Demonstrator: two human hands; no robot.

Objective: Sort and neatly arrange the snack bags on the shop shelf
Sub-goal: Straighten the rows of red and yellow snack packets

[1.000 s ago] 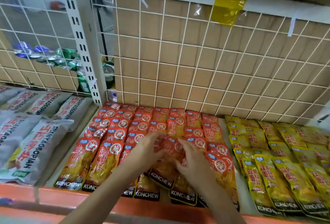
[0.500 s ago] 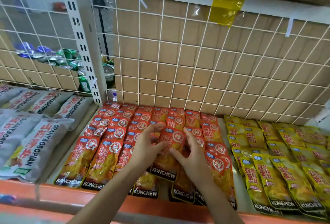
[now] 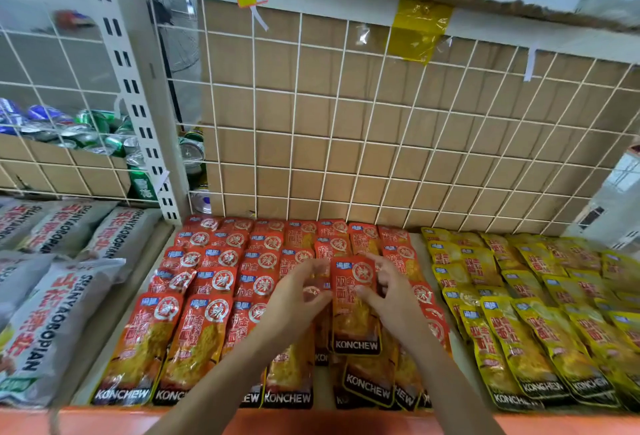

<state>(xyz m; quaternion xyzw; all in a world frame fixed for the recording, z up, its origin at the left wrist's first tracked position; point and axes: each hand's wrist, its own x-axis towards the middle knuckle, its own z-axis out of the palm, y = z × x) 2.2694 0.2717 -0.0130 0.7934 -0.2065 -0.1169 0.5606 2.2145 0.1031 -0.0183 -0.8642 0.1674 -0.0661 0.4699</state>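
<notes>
I see left hand [image 3: 298,297] pinching left edge of red snack bag [image 3: 354,313], right hand [image 3: 394,299] pinching right edge, both clenched on it. Red rows [image 3: 207,282] beneath grip; yellow bags [image 3: 526,316] to right.

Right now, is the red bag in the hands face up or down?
Face up: the red bag shows its printed front, KONCHEW readable, held between left hand and right hand.

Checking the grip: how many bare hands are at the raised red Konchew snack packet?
2: left hand left of the red snack packet, right hand pinching its right edge.
</notes>
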